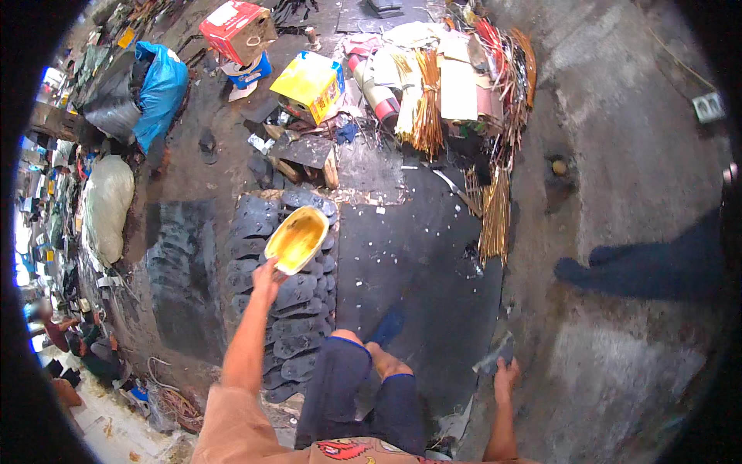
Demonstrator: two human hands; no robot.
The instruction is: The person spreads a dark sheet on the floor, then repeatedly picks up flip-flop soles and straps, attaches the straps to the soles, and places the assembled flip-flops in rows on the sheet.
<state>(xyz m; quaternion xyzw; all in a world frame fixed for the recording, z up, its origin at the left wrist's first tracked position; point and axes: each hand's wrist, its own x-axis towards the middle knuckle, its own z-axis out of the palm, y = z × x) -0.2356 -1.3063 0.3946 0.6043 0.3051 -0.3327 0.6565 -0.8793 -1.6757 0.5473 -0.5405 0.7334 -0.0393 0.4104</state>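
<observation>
My left hand (pixel 267 278) is closed on the near rim of an oval, pale-walled tub (pixel 296 238) with yellow-orange residue inside. Below the tub, several rows of dark, sole-shaped pieces (pixel 297 325) lie overlapped on the ground, partly covered by my forearm. Low on the right, well apart from the tub, my right hand (pixel 506 376) grips a small, flat grey piece (pixel 492 356); its exact kind cannot be made out. Between my hands, a black sheet (pixel 421 271) dotted with small white bits lies under my legs.
Ahead are a yellow box (pixel 309 83), a red box (pixel 236 31), bundles of thin brown strips (pixel 427 104) and stacked pale sheets (pixel 458 89). Blue plastic (pixel 162 93) and a whitish sack (pixel 108 207) stand left. Other people (pixel 97 352) sit at the lower left.
</observation>
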